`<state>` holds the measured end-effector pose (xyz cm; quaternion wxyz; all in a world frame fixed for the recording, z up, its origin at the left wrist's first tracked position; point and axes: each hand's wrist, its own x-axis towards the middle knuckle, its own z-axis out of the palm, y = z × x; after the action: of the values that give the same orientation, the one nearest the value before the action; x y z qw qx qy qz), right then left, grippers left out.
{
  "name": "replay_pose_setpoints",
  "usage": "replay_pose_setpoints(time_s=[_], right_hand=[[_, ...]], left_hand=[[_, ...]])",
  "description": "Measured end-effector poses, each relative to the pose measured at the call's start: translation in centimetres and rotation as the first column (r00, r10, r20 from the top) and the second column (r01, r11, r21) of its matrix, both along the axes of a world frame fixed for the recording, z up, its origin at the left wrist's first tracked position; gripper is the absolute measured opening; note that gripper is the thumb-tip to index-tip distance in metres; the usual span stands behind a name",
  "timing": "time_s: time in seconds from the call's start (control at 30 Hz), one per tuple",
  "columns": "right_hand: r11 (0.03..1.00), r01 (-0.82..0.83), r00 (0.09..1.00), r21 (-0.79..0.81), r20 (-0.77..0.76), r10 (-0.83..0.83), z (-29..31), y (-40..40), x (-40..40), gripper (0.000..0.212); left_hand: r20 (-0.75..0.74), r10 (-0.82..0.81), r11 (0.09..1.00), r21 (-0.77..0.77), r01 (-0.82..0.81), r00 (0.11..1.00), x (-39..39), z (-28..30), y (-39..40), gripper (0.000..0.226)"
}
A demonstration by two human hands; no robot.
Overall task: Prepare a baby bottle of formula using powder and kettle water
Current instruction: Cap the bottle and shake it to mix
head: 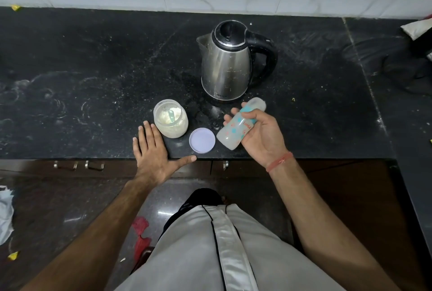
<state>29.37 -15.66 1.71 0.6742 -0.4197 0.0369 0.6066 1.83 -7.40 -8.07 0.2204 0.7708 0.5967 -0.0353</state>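
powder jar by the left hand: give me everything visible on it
The powder jar is a clear, rounded container, glass or plastic by its look, standing upright and open on the black counter near the front edge. Pale cream powder fills much of it, and a light scoop lies inside. Its lid, round and pale lilac, lies flat on the counter just right of it. The left hand rests flat beside it, fingers close to its base; contact is unclear.
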Motion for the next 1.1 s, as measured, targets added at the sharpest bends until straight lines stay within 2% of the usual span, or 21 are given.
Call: replay_pose_setpoints(time_s=[0.07, 0.2, 0.3, 0.4, 0.5, 0.6, 0.73, 0.83, 0.97, 1.07, 1.1], right_hand=[[0.996, 0.086, 0.995, 0.011, -0.059, -0.085, -0.3, 0.0, 0.1, 0.028], [0.999, -0.013, 1.0, -0.032, 0.027, 0.014, -0.1, -0.2, 0.1, 0.027], [0.996, 0.087, 0.995, -0.02, -0.043, -0.088, -0.6, -0.2, 0.2, 0.025], [0.996, -0.052, 0.998, -0.078, 0.044, 0.055, -0.3, -0.3, 0.2, 0.025], [0.996, 0.068, 0.997, -0.056, -0.027, -0.07, -0.3, -0.1, 0.2, 0.022], [0.994, 0.003, 1.0, -0.108, 0.012, -0.002, -0.1, 0.0, 0.5, 0.024], [0.99, 0.123, 0.992, -0.076, -0.031, -0.125, -0.7, 0.3, 0.7, 0.018], [0.992, -0.004, 1.0, -0.126, 0.013, 0.005, -0.8, 0.1, 0.5, 0.02], [0.991, 0.113, 0.989, -0.07, -0.085, -0.119, -1.1, 0.1, 0.8, 0.019], [0.993, 0.002, 1.0, -0.116, -0.009, -0.003, -0.6, 0.2, 0.7, 0.019], [0.993, 0.029, 0.999, -0.11, -0.015, -0.03, -0.7, 0.2, 0.8, 0.018]], left_hand=[[-0.007, 0.003, 1.0, -0.002, -0.003, 1.0, 0.0, 0.0, 0.0, 0.179], [-0.008, -0.001, 1.0, 0.001, 0.001, 1.0, 0.0, 0.0, 0.0, 0.179], [-0.011, 0.004, 1.0, -0.006, -0.004, 1.0, 0.0, 0.0, 0.0, 0.178], [-0.015, 0.0, 1.0, -0.005, 0.0, 1.0, -0.1, 0.0, 0.0, 0.178], [-0.011, 0.001, 1.0, -0.001, -0.001, 1.0, 0.0, -0.1, 0.0, 0.178], [-0.004, 0.0, 1.0, 0.003, 0.0, 1.0, -0.1, -0.2, -0.1, 0.177], [0.001, 0.002, 1.0, -0.005, -0.002, 1.0, -0.1, -0.2, 0.1, 0.177], [0.001, 0.003, 1.0, -0.001, -0.003, 1.0, -0.2, -0.2, 0.1, 0.177], [0.004, 0.003, 1.0, 0.0, -0.003, 1.0, -0.1, -0.3, 0.0, 0.177], [0.003, 0.0, 1.0, 0.005, 0.0, 1.0, -0.1, -0.3, 0.1, 0.177], [0.004, -0.003, 1.0, 0.0, 0.003, 1.0, -0.1, -0.3, 0.1, 0.177]])
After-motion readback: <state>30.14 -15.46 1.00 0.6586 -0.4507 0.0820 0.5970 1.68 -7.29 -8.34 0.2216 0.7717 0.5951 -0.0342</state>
